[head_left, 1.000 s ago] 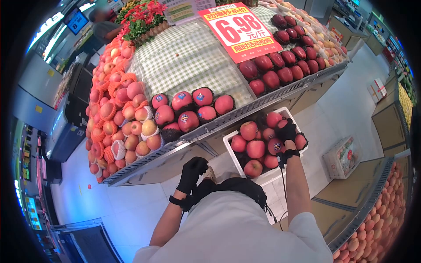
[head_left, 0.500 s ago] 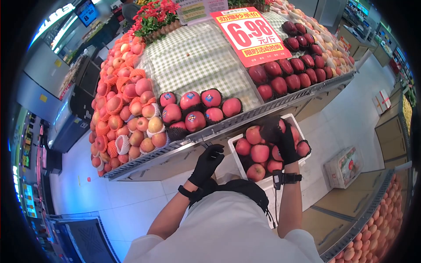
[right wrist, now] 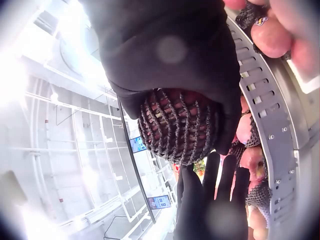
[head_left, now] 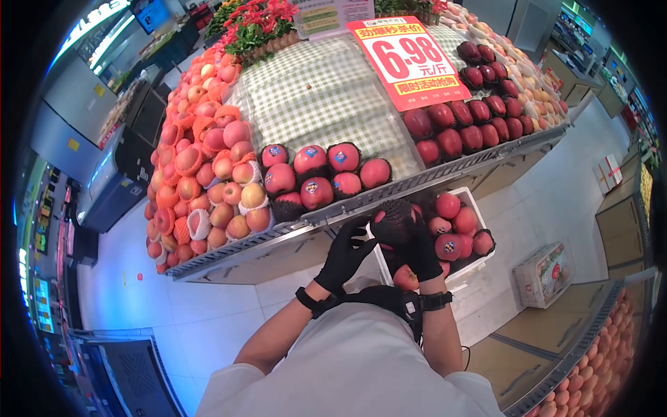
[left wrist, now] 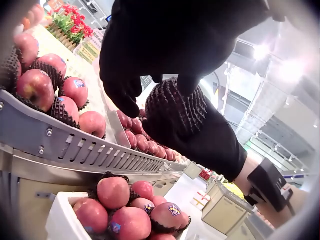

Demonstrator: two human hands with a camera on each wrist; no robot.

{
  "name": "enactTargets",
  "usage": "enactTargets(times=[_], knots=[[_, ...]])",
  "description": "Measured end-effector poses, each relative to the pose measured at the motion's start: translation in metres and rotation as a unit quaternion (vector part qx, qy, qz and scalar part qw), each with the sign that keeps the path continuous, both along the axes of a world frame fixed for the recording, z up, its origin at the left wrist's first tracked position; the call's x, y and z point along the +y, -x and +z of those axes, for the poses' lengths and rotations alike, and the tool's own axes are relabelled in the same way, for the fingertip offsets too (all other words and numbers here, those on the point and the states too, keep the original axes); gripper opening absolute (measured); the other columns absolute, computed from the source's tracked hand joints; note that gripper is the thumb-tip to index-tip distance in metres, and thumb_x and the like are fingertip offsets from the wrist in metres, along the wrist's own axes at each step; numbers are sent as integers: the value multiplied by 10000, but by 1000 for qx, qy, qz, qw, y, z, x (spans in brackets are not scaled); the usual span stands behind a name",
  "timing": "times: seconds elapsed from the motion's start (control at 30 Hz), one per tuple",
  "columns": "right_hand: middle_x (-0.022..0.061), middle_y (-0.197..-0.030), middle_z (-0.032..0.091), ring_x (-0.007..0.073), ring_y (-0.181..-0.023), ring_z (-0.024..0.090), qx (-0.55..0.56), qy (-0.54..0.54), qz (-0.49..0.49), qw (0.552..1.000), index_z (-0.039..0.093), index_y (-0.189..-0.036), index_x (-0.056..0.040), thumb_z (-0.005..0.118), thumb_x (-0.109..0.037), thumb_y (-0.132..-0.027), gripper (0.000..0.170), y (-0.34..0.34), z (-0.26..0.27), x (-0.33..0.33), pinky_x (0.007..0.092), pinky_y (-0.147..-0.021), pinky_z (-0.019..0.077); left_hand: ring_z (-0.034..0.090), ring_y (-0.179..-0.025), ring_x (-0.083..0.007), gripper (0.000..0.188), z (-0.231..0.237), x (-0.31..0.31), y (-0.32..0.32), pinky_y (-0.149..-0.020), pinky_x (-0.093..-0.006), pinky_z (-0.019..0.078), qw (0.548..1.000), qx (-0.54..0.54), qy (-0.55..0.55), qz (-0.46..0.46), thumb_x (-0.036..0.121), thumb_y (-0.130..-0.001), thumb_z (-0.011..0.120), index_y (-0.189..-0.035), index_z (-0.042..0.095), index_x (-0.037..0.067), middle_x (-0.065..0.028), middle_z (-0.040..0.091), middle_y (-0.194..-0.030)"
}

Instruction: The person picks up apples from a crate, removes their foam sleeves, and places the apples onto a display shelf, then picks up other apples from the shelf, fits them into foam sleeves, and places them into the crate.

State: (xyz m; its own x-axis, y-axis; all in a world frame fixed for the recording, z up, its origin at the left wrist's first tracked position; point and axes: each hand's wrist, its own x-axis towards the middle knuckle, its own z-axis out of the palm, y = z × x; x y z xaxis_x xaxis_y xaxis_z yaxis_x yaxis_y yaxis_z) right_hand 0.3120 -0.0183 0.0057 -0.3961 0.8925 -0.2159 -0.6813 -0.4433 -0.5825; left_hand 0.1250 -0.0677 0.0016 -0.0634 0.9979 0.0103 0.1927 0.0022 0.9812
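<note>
My black-gloved right hand (head_left: 422, 251) grips a red apple in a black foam net (head_left: 393, 219), held up above the left side of a white foam crate (left wrist: 61, 220). In the right wrist view the netted apple (right wrist: 177, 125) sits under the palm, fingers curled round it. My gloved left hand (head_left: 346, 254) is beside it, fingers loosely extended, fingertips right at the net. From the left wrist, the left hand (left wrist: 170, 40) appears above the apple. Several red apples (head_left: 464, 221) fill the crate, some with stickers.
Behind a grey slotted rail (head_left: 361, 201), netted red apples (head_left: 316, 192) stand in rows on the display. A checked cloth (head_left: 313, 104) lies behind them. Pale apples (head_left: 208, 167) are heaped at left, dark red apples (head_left: 451, 142) at right. Another crate (head_left: 542, 276) stands on the floor.
My right hand has lifted the netted apple out of the crate and carried it leftward. The left hand has risen and moved right to meet it.
</note>
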Motion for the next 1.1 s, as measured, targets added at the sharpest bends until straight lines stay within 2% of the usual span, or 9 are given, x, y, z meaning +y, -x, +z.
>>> enactTargets(times=[0.03,0.13,0.27,0.43,0.53,0.73,0.83,0.93,1.1], knots=[[117,-1344,544,229,-1244,533,-39,-27,-10,999,430,-1413,-48,511,-258,-1025,448,3,2,-1,385,-1103,416,584,-1080,-191,543,0,0,-1,-902,-326,507,1000,-28,11,1,135,-859,740,-1341,502,57,-93,571,-1259],[120,-1351,533,240,-1228,546,132,12,36,991,385,-1441,-81,502,-268,-1029,467,11,-11,5,384,-1071,454,585,-1062,-173,497,10,4,-1,-916,-320,497,995,-94,36,22,123,-866,732,-1307,515,45,-83,577,-1215],[112,-1352,518,241,-1209,554,0,-30,22,999,340,-1464,-102,511,-249,-1023,496,19,12,-3,343,-991,503,580,-1040,-163,469,9,6,2,-911,-307,495,997,-48,-8,55,115,-848,750,-1253,528,35,-75,577,-1159],[100,-1336,507,191,-1194,536,-81,-39,87,992,322,-1475,-96,586,-153,-964,578,7,-27,8,288,-939,498,571,-1069,-172,549,19,-1,3,-929,-318,492,995,-92,-16,45,63,-798,784,-1271,506,37,-76,568,-1183],[103,-1321,511,178,-1202,520,-248,-172,28,953,333,-1466,-79,661,-127,-901,655,8,8,-1,297,-971,476,554,-1138,-189,627,16,-1,5,-970,-333,483,991,-129,-32,18,31,-782,786,-1322,468,40,-88,545,-1247],[120,-1321,508,212,-1238,506,-331,-276,-32,902,375,-1420,-31,813,-114,-761,795,12,39,-4,341,-1072,411,505,-1243,-227,733,25,-2,11,-1021,-371,465,994,-106,-17,-15,6,-788,767,-1419,396,49,-110,497,-1340],[128,-1319,511,218,-1232,516,-396,-369,-82,837,376,-1404,-18,865,-100,-709,853,16,27,2,349,-1058,434,497,-1259,-234,737,32,-5,14,-1038,-381,450,992,-125,-13,-12,6,-803,750,-1439,382,52,-111,489,-1356],[132,-1309,519,225,-1221,527,-372,-326,-68,866,373,-1397,-17,886,-104,-691,877,19,59,-12,358,-1034,460,496,-1264,-227,724,46,-8,8,-1050,-381,436,995,-83,-54,22,7,-819,730,-1450,379,58,-110,480,-1379],[143,-1309,518,235,-1205,542,-402,-397,-102,819,372,-1394,-21,899,-111,-681,892,28,70,-19,366,-1011,479,497,-1259,-209,668,56,-7,6,-1047,-370,432,990,-46,-119,52,10,-834,711,-1430,415,64,-104,480,-1401]])
